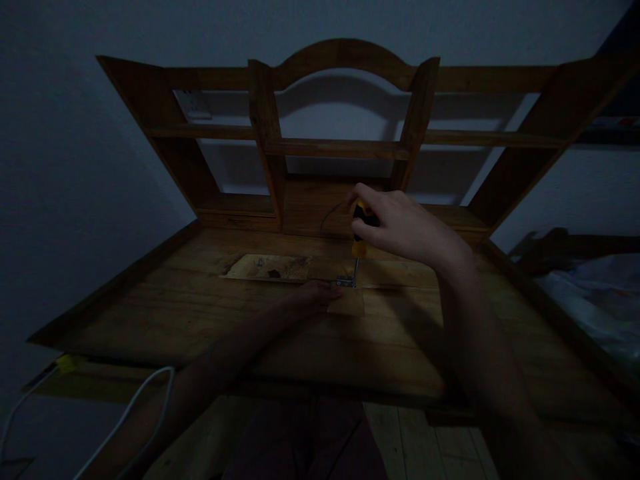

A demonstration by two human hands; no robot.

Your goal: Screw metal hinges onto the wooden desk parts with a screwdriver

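My right hand (395, 217) is wrapped round the yellow and black handle of a screwdriver (359, 249), which stands nearly upright. Its shaft points down, with the tip at the right end of a small metal hinge (344, 282). From the left, my left hand (313, 295) lies low on the wood, its fingers closed at the near edge of the hinge and holding it. Just below the hinge is a small, lighter square of wood (347, 305). The light is dim, and some of my left fingers are hard to make out.
The wooden desktop (150, 300) has a pale, rough-edged recess (267, 267) left of the hinge. A wooden shelf unit (337, 148) rises at the back. A white cable (143, 387) hangs by my left forearm. Plastic-looking bags (595, 293) lie to the right.
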